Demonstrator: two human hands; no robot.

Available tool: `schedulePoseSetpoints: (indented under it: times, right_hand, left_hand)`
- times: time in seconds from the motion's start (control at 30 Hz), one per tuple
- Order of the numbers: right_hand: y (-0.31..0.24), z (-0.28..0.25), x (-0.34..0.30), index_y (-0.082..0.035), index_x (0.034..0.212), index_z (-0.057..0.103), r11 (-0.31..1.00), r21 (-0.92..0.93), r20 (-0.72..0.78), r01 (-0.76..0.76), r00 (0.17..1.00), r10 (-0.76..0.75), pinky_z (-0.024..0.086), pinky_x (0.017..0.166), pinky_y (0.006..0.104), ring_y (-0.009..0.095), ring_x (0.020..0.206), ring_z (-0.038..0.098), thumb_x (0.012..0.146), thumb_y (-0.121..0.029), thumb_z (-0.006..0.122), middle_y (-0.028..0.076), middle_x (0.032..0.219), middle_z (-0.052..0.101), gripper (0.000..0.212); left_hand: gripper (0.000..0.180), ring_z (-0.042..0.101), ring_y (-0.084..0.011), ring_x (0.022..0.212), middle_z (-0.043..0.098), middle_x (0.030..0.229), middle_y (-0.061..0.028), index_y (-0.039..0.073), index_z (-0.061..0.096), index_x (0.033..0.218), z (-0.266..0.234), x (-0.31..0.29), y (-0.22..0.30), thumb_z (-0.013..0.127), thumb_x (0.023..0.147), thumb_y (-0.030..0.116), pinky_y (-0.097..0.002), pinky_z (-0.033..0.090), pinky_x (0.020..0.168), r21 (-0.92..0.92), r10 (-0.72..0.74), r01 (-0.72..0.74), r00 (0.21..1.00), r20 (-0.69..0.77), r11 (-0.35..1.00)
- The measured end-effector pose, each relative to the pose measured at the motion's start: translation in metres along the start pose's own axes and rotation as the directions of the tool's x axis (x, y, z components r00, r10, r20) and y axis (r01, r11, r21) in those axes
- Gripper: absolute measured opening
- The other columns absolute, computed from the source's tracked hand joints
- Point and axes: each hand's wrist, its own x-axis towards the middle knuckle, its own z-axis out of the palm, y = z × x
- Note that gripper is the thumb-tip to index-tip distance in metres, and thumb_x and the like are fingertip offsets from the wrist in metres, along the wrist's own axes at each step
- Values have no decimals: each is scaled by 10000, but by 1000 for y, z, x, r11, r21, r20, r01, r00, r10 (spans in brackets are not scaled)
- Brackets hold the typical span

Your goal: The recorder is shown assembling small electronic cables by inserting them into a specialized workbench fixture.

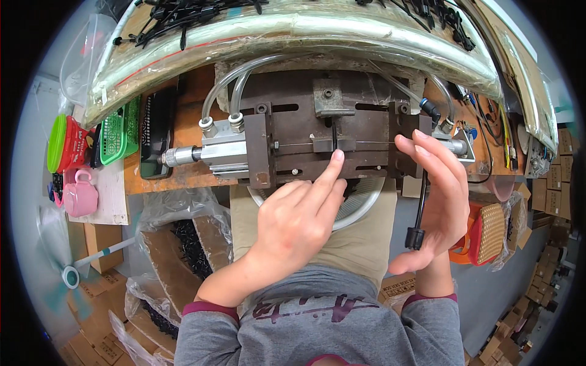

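My left hand (297, 218) reaches up to the middle of a dark metal clamping fixture (360, 125). Its index finger is stretched out, the tip at the near end of a thin black piece (334, 135) seated upright in the small centre block; the other fingers are partly bent, and the thumb is hidden. Right of the fixture is my right hand (442, 195), fingers long and slightly curved, thumb apart. A slim black rod with a wider ribbed end (415, 236) hangs along that palm, its upper end tucked at the fingers.
Air cylinders (224, 152) with clear hoses flank the fixture. Above it, a plastic-wrapped shelf (293, 30) bears black parts. A white round basket (361, 210) sits under the bench edge. Boxes of black pieces (192, 250), a green basket (120, 135) and a pink mug (81, 195) are left.
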Motion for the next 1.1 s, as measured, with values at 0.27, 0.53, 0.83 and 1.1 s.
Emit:
schedulePoseSetpoints:
  times: [0.27,0.53,0.83,1.1]
  right_hand:
    - [-8,-3,-6,27,994,603,965,205,-48,-162,983,175,605,835,363,291,1016,720,665,68,886,320,1270,607,436]
    - [-11,36,-18,17,927,610,978,-204,149,-39,986,71,576,762,366,324,959,688,716,6,803,231,1287,626,286]
    - [-12,59,-8,-36,834,640,909,-407,224,87,975,7,510,565,289,200,614,646,684,-107,834,143,1265,688,255]
    - [-8,26,44,-48,924,633,977,-208,343,-36,933,108,539,592,345,226,653,679,751,-220,829,117,965,709,313]
  left_hand:
    - [278,690,-190,679,722,1193,-109,42,739,988,-17,15,-2,826,748,153,-286,539,605,-26,13,-10,995,104,1000]
    - [199,723,-271,835,753,962,-124,64,747,1018,-40,143,-35,765,830,126,-339,571,793,5,259,-265,937,-237,964]
    - [288,726,-256,814,747,915,-157,72,756,1105,-15,217,-74,759,828,151,-348,572,788,-4,84,-84,996,35,996]
    - [240,711,-149,848,673,990,-83,-2,752,1009,-78,115,-40,818,778,15,-248,598,746,-422,-41,4,996,-77,906]
